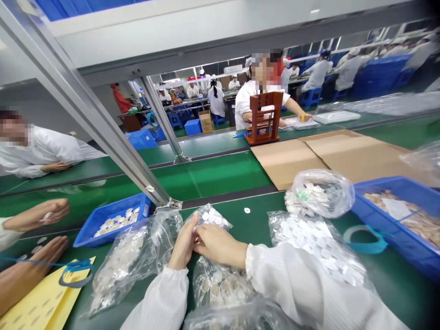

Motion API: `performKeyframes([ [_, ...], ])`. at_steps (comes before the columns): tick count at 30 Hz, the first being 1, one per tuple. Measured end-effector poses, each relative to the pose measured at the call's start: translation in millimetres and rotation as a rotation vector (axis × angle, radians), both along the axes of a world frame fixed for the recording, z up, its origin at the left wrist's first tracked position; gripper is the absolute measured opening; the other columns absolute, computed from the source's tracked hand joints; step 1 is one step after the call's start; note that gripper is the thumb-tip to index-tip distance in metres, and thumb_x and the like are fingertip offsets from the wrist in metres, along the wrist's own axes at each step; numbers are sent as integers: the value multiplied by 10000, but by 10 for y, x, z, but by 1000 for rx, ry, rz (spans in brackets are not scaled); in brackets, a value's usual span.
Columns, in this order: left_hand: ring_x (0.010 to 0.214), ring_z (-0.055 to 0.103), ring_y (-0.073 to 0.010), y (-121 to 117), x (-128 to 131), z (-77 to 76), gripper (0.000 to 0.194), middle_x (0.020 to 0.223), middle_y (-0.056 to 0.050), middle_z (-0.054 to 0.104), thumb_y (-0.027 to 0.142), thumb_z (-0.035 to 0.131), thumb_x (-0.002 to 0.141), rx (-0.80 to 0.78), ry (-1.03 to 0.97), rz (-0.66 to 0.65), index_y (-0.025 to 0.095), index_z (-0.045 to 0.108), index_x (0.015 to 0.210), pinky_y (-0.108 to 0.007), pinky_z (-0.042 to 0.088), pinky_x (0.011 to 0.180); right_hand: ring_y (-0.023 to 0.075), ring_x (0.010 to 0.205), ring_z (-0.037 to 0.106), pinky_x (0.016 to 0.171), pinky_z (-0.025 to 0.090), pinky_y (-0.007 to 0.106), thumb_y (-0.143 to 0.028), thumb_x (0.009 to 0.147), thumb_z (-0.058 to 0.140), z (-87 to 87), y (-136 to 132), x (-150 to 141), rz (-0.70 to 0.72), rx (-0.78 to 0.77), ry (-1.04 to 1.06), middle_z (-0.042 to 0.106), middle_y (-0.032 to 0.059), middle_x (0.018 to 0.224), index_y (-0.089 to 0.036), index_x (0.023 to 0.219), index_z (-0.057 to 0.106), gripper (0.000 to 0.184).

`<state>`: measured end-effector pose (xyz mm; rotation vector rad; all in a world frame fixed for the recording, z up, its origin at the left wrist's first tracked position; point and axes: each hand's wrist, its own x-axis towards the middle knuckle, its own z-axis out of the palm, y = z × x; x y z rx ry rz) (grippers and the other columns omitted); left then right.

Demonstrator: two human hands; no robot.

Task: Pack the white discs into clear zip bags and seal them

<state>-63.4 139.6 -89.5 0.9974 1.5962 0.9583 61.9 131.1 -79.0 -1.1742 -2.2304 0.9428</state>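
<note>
My left hand and my right hand meet above the bench, fingertips pressed together. Anything pinched between them is hidden by the fingers. Just below the hands lies an open clear plastic bag of small round white and tan discs. Behind them is a smaller clear bag of white discs. To the left of my left hand rests a clear bag of pale pieces. Right of my right forearm, another clear bag is full of white discs. A single white disc lies on the green bench.
A blue tray of discs stands left, a larger blue bin right. Teal tape rolls and a yellow sheet lie on the bench. A metal post rises near a co-worker's hands. Cardboard spans the conveyor.
</note>
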Motion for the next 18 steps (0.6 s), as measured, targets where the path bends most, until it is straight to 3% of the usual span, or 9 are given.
performKeyframes([
  [3, 518, 626, -139, 6, 0, -80, 282, 664, -6, 642, 322, 690, 785, -103, -129, 46, 158, 557, 971, -236, 517, 481, 183, 911, 608, 778, 434, 276, -284, 862, 543, 66, 89, 295, -66, 27, -36, 666, 38, 987, -215, 934, 622, 127],
  [5, 519, 640, -136, 7, -2, -101, 324, 731, -22, 665, 200, 703, 766, -135, -155, 75, 153, 535, 1039, -251, 543, 493, 224, 975, 578, 837, 419, 328, -241, 896, 476, 52, 202, 598, -217, 41, -109, 633, 100, 1037, -186, 988, 608, 170],
  [8, 508, 641, -130, 6, 2, -87, 272, 741, -37, 671, 95, 633, 796, -146, -178, 108, 132, 524, 1042, -244, 547, 483, 317, 1061, 516, 872, 392, 400, -164, 811, 586, -107, 356, 1032, -386, 26, -228, 567, 186, 1079, -131, 995, 599, 187],
  [10, 485, 627, -121, 4, 9, -65, 269, 722, -35, 670, 61, 616, 797, -149, -192, 120, 123, 528, 1044, -238, 543, 471, 307, 1009, 533, 843, 400, 387, -154, 793, 609, -261, 419, 1225, -433, -4, -261, 568, 171, 1028, -140, 938, 607, 146],
  [12, 464, 606, -104, 2, 16, -47, 272, 693, -22, 661, 49, 620, 791, -147, -208, 117, 120, 548, 1043, -232, 545, 475, 256, 907, 564, 803, 408, 351, -161, 812, 587, -392, 458, 1323, -455, -40, -262, 580, 126, 933, -165, 825, 612, 28],
  [15, 450, 586, -86, 5, 26, -33, 264, 656, -4, 647, 37, 624, 783, -146, -223, 113, 120, 576, 1029, -218, 546, 482, 212, 843, 577, 771, 413, 320, -189, 794, 623, -482, 495, 1346, -484, -92, -245, 585, 90, 903, -179, 793, 610, 17],
  [18, 455, 593, -91, 16, 29, -30, 254, 649, -7, 647, 21, 600, 789, -157, -222, 122, 115, 583, 1025, -209, 539, 464, 220, 941, 574, 792, 423, 312, -295, 757, 692, -470, 511, 1299, -462, -108, -202, 582, 90, 1025, -191, 984, 605, 264],
])
